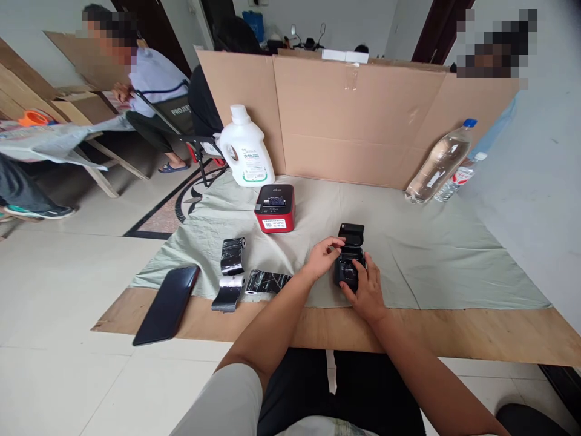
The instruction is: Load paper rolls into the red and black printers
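Note:
A small black portable printer [348, 275] rests on the cloth in front of me, its lid [351, 234] flipped up and away. My left hand [324, 255] is at the printer's upper left edge, near the hinge, thumb and fingers pinched close together there. Along the lower right side of the body, my right hand [370, 290] grips it, with the thumb at the front and fingers over the right edge. Inside the open compartment is something dark and shiny that I cannot make out. Left of my forearm lie black marbled rolls [233, 255], partly unrolled, one [267, 281] partly behind the arm.
A red and black box [275, 209] and a white detergent jug [249, 151] stand farther back. A dark phone [167, 306] lies at the left edge. Two bottles [440, 160] lean near the cardboard screen [349, 121]. A person [154, 82] sits at another table on the left.

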### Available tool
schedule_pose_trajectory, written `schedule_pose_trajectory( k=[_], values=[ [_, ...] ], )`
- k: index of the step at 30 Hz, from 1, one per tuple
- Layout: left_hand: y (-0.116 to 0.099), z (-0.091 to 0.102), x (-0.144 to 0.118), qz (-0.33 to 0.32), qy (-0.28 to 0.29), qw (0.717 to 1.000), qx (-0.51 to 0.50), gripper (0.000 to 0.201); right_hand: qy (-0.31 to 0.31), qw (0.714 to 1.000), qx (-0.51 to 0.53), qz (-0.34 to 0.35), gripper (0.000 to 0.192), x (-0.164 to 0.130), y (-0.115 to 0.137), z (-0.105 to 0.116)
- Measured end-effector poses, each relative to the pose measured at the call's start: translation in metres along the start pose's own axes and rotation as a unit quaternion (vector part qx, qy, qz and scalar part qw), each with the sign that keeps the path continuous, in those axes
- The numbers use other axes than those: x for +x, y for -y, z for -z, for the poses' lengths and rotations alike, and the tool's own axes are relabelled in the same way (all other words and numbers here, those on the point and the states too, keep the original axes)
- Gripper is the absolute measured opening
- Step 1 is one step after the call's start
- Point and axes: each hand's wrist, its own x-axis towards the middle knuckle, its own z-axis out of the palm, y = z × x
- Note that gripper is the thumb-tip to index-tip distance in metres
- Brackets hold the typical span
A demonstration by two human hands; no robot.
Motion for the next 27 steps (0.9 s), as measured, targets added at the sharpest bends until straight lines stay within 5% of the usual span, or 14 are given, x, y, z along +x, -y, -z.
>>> schedule_pose_trajectory(
  k=[9,14,17,21,27],
  values=[
    [0.0,-0.016,-0.004,-0.066,0.0,0.953,0.294,0.026,-0.034,0.999,0.005,-0.005,0.068,0.0,0.001,0.001],
    [-0.015,-0.026,0.012,-0.001,0.045,0.911,0.409,0.017,-0.048,0.998,0.024,-0.008,0.081,-0.001,-0.002,-0.003],
    [-0.019,-0.035,0.032,0.046,0.084,0.894,0.437,0.004,-0.041,0.999,0.028,-0.017,0.085,-0.002,-0.003,-0.006],
    [-0.017,-0.048,0.051,0.084,0.089,0.892,0.435,0.024,-0.032,0.999,0.035,-0.025,0.082,-0.003,-0.004,-0.007],
    [-0.016,-0.051,0.048,0.116,0.088,0.893,0.426,0.015,-0.035,0.998,0.041,-0.032,0.089,-0.003,-0.006,-0.011]
  ],
)
